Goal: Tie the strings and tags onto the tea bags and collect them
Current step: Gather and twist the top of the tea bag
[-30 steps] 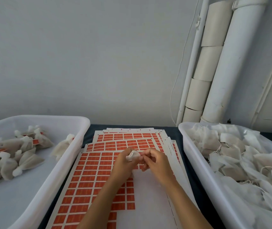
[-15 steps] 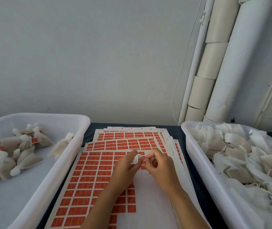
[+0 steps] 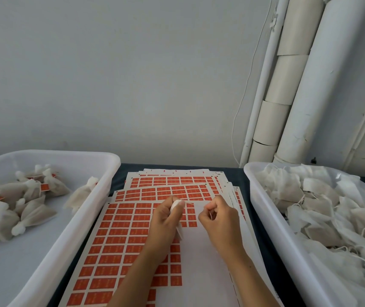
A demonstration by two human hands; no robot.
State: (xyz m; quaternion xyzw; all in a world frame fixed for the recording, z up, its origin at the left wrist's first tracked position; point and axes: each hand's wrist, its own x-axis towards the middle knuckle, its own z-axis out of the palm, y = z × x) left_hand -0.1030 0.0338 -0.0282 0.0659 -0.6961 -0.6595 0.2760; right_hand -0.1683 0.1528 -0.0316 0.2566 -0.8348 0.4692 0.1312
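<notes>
text: none legible | orange tag sheets (image 3: 119, 220): print too blurred

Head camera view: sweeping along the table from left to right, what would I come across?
White tub of tied tea bags → sheets of orange tags → left hand gripping a tea bag → right hand pinching the string → white tub of untied tea bags.
</notes>
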